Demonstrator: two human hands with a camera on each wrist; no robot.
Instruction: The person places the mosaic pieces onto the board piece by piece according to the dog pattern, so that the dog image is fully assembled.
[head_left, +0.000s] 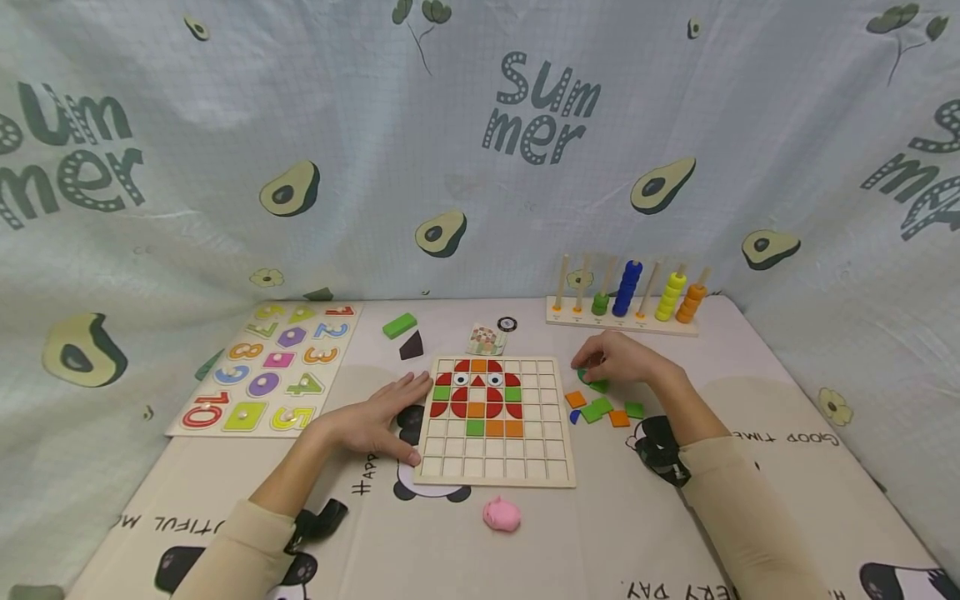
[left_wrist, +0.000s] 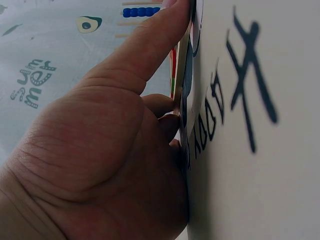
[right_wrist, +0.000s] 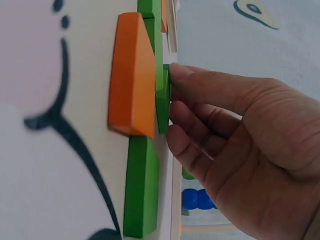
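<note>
A wooden grid board lies in the middle, its upper left part filled with red, green, orange and white eye tiles forming a face-like pattern. My left hand rests along its left edge, fingers spread and fairly straight, the thumb by the lower left corner. In the left wrist view, the palm of that hand stands beside the board's side. Right of the board, my right hand pinches at a green tile with curled fingers, close over the table. Loose green tiles and orange tiles lie just below.
A peg counting stand with coloured beads stands at the back right. On the left lies a number puzzle board. A pattern card, a green block and a dark wedge lie behind the grid; a pink pig figure sits in front.
</note>
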